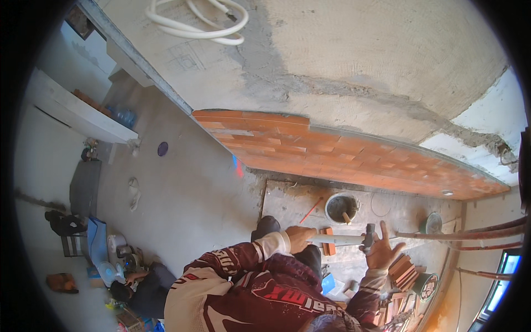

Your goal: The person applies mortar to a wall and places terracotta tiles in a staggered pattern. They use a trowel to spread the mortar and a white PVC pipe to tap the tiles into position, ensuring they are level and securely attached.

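The left hand (300,239) is curled around the far end of the handle of a hammer (345,239), which lies nearly level and reaches across to the right hand (381,252). Gripping so near the end probably leaves the head clear and gives a longer swing. The right hand has its fingers spread and grips nothing; it is just beside the hammer head, perhaps to steady it, though whether they touch is unclear.

Just under the handle, close to the left hand, sits a small stack of orange clay tiles (329,250). Beyond the hands stands a mortar bucket (326,209) with a wooden-handled tool (347,218) leaning in it, likely parked there to stay within reach. A thin red rod (311,210) lies beyond the left hand; a green pail (425,226) is farther right. Nearer the body than the right hand, loose tiles (402,271) are piled, seemingly for easy picking.

Under these spreads a stained board (279,202) on the grey floor (182,193). Beyond both hands, orange tiling (343,152) covers the lower wall (354,44), with rough, patched plaster above. Well left of the left hand, another person (150,290) crouches among household clutter.
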